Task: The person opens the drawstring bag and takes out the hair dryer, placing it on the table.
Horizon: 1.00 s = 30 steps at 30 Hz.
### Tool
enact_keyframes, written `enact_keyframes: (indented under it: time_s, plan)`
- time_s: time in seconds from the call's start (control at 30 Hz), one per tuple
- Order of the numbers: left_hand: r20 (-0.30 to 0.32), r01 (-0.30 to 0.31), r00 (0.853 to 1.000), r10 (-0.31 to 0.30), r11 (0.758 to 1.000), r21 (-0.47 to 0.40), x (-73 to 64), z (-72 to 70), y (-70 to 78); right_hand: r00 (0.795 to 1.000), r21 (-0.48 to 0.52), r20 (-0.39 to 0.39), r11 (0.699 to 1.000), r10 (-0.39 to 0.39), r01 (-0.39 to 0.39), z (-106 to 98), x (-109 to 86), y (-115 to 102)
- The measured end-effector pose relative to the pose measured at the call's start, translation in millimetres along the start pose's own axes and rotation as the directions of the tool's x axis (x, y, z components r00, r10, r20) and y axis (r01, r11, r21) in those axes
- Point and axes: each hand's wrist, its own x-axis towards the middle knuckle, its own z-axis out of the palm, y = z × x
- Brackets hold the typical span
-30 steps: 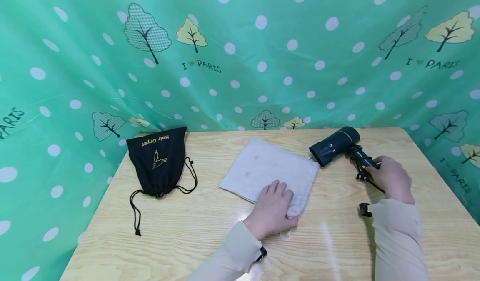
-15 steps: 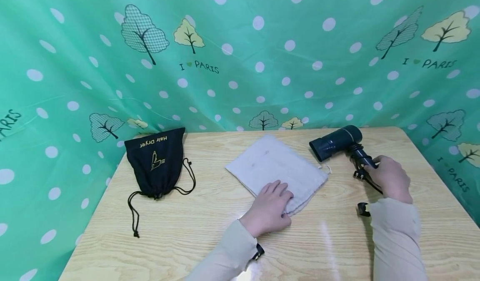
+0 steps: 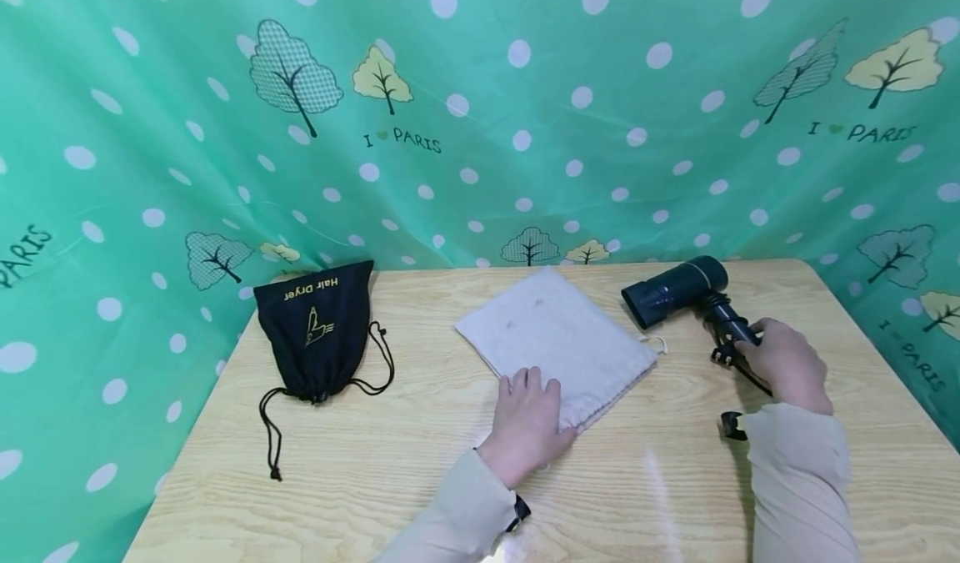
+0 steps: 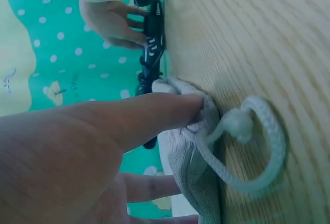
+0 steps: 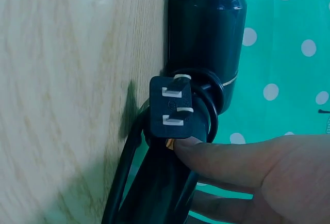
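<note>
A pale grey cloth drawstring bag lies flat on the table, one corner towards the back. My left hand grips its near corner, fingers over the cloth and thumb at the edge. In the left wrist view the thumb presses into the gathered cloth, beside a knotted white cord. On the right, my right hand holds a dark hair dryer by its handle. The cable is wound round the handle, and the two-pin plug sits close to my thumb in the right wrist view.
A black drawstring pouch lettered "Hair Dryer" lies at the left of the wooden table, its cords trailing towards the front. A green dotted curtain hangs behind the table and along its sides.
The grey bag has turned clockwise, its right corner now nearer the front and its cord loop showing there. My left hand has shifted slightly left. The right hand and hair dryer have stayed nearly still.
</note>
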Motion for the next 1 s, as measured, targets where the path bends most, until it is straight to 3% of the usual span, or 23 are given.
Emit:
enact_keyframes:
  time_s: [0.27,0.47,0.67,1.0]
  plan:
    - [-0.031,-0.077,0.997,0.076,0.996,-0.045,-0.6,3.5,-1.8,1.0,0.008,-0.014,1.0,-0.007,0.007,1,-1.2,0]
    - [0.048,-0.131,0.989,0.137,0.985,-0.111,2.5,3.0,-5.3,1.0,-0.002,-0.02,1.0,0.021,-0.021,2,1.1,1]
    - [0.103,-0.137,0.982,0.158,0.972,-0.19,6.0,4.7,-8.5,0.999,-0.006,-0.027,0.999,0.035,-0.035,2,1.9,3]
    - [0.122,-0.15,0.979,0.161,0.984,-0.096,3.2,2.7,-6.5,0.995,0.0,0.051,0.996,-0.085,0.085,-4,3.2,13]
